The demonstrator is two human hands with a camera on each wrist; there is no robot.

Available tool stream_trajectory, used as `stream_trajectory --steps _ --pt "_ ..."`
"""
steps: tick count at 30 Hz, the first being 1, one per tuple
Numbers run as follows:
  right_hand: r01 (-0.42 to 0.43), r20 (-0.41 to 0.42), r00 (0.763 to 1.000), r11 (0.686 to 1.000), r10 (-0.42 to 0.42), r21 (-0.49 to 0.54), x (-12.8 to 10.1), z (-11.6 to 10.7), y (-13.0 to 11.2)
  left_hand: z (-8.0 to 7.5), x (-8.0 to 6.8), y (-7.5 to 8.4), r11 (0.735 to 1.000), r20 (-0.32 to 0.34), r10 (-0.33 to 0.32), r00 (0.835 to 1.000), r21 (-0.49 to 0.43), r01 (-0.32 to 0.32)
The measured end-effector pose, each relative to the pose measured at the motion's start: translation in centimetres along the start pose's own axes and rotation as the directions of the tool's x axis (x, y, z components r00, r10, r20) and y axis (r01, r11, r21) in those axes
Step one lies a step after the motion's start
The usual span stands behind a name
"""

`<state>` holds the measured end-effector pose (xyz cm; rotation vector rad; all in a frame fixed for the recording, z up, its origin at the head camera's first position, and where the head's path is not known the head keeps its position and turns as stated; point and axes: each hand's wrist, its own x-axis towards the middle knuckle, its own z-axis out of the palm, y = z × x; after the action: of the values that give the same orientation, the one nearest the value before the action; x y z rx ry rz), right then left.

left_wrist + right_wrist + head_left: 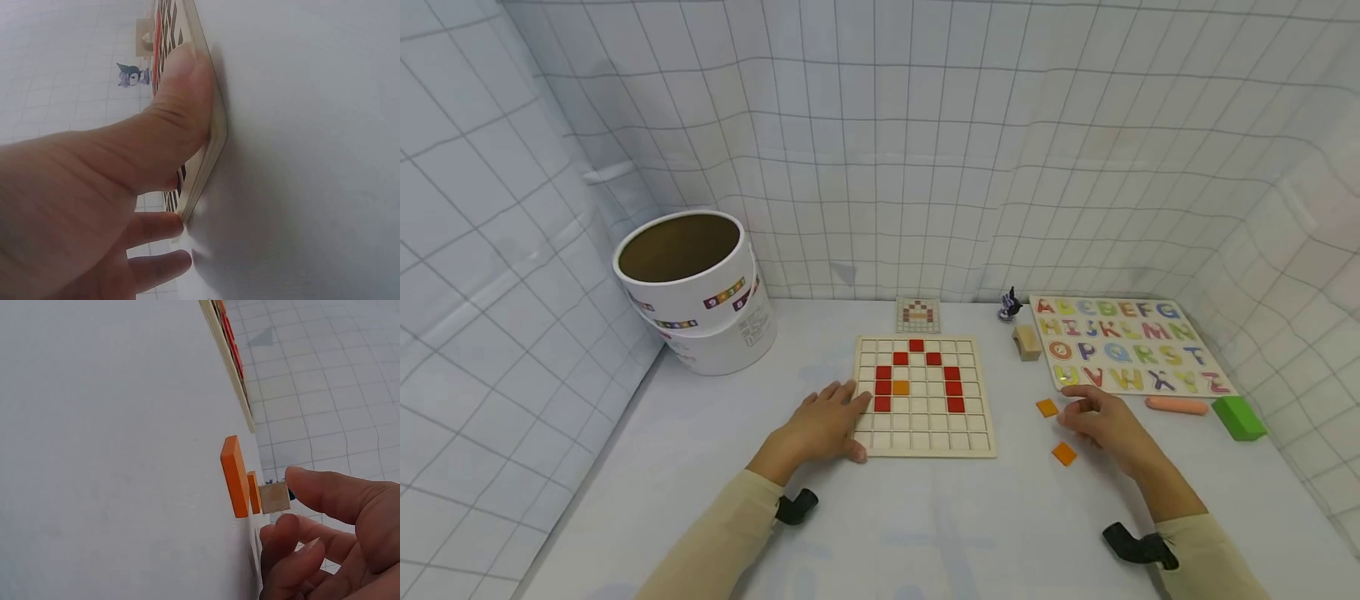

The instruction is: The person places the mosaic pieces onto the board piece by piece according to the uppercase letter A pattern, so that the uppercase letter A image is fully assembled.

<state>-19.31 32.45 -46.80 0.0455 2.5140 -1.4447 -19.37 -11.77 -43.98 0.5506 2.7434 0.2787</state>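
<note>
My left hand [826, 425] lies along the left edge of a wooden grid board [920, 443], fingers spread. In the left wrist view the thumb presses on the board's rim [217, 128]. Red square tiles sit in the grid in an arch, with one orange tile [901, 387] inside it. To the right, my right hand [1097, 425] hovers beside two loose orange tiles, a far one [1047, 407] and a near one [1064, 454]. Its thumb and bent fingers [281, 540] stand apart with nothing between them in the right wrist view.
Behind the board lies a small pattern card [917, 316]. A dark figurine [1010, 305] and a wooden block [1027, 342] stand to its right, near an alphabet board [1127, 346], an orange stick [1177, 406] and a green block [1239, 418]. A white bucket [722, 333] stands back left.
</note>
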Motion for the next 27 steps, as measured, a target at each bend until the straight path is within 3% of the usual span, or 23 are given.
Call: stream_trajectory --steps 6,13,27 --pt "0.026 -0.028 0.999 0.989 -0.030 -0.146 0.7 0.9 -0.2 -0.1 -0.1 -0.1 1.000 -0.003 -0.003 1.000 -0.002 0.003" --pt "0.014 -0.061 0.998 0.955 -0.034 -0.298 0.9 1.8 -1.1 0.0 0.0 0.0 1.000 -0.004 0.007 1.000 0.003 -0.007" --pt "-0.021 -0.069 0.998 0.941 -0.002 -0.339 1.3 2.4 -1.6 0.2 0.1 -0.1 1.000 -0.005 0.005 1.000 0.002 -0.005"
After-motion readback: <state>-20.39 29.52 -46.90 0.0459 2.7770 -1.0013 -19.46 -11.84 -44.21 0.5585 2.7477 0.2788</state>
